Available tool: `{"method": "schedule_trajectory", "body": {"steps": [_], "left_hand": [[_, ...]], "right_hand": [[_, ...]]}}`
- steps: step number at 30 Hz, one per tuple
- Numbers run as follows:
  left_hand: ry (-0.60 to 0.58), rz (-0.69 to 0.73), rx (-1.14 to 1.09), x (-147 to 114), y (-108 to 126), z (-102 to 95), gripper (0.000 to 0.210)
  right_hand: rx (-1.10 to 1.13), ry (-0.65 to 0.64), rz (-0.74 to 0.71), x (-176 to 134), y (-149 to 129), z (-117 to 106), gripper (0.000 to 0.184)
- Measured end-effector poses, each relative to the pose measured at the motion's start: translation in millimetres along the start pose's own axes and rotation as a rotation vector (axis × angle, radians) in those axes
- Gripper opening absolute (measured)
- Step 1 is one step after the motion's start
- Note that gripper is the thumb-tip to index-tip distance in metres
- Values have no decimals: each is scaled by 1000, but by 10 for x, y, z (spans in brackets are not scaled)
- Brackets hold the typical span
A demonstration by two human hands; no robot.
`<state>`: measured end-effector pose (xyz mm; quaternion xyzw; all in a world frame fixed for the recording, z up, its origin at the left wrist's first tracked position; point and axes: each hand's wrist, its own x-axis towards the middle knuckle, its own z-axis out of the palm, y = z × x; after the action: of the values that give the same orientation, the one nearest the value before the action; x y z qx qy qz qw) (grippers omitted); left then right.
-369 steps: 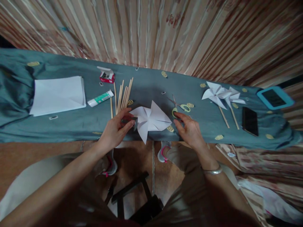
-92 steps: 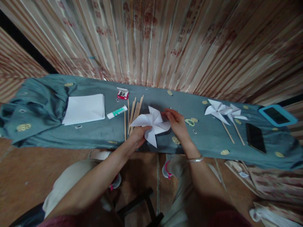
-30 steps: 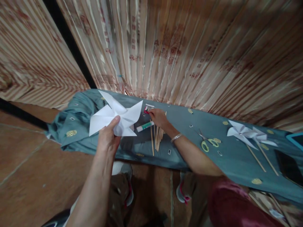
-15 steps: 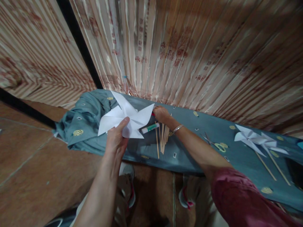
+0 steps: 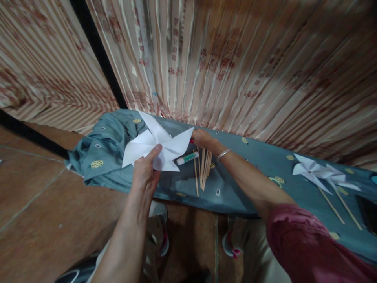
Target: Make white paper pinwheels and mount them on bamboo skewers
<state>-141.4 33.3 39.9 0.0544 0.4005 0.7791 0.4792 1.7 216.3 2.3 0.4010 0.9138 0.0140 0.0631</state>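
Note:
My left hand (image 5: pixel 147 163) grips a white paper pinwheel (image 5: pixel 160 137), its thumb pressed on the paper near the centre and its fingers underneath. Just right of the pinwheel, my right hand (image 5: pixel 202 137) is curled with its fingertips partly behind a paper blade. A bit of something red (image 5: pixel 191 140) shows at those fingertips, too small to name. Below this hand lie several thin wooden sticks (image 5: pixel 204 169). A green and white glue stick (image 5: pixel 187 158) rests between the sticks and the pinwheel.
A teal cloth with pineapple prints (image 5: pixel 232 188) covers the long bench. Yellow-handled scissors (image 5: pixel 275 181) lie partly behind my right forearm. Pinwheels on sticks (image 5: pixel 313 173) lie at the far right beside a dark object (image 5: pixel 366 208). A patterned curtain (image 5: pixel 188 59) hangs behind.
My right hand has shifted very slightly right, and its forearm now covers more of the scissors. The left hand keeps its hold on the pinwheel, almost unmoved.

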Motion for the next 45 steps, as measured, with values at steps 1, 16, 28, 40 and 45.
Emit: {"method": "schedule_trajectory", "body": {"steps": [1,16,28,40,45], "left_hand": [[5,-1,1,-2,0,5,20],[21,23,12,16,-20,5,23],[-31,50,125,-96,-198,48,34],[-241,-10,457,-332,-763,186,31],[-341,-50,433,-378,-1051,281,34]], "right_hand": [[14,2,2,5,9,3,28],[629,284,310,88,104,220,17],[1553,448,388,-762,-29,331,15],[1845,751,412,-2188,218,22,15],[1862,729,356,-2353,-72,-267,19]]}}
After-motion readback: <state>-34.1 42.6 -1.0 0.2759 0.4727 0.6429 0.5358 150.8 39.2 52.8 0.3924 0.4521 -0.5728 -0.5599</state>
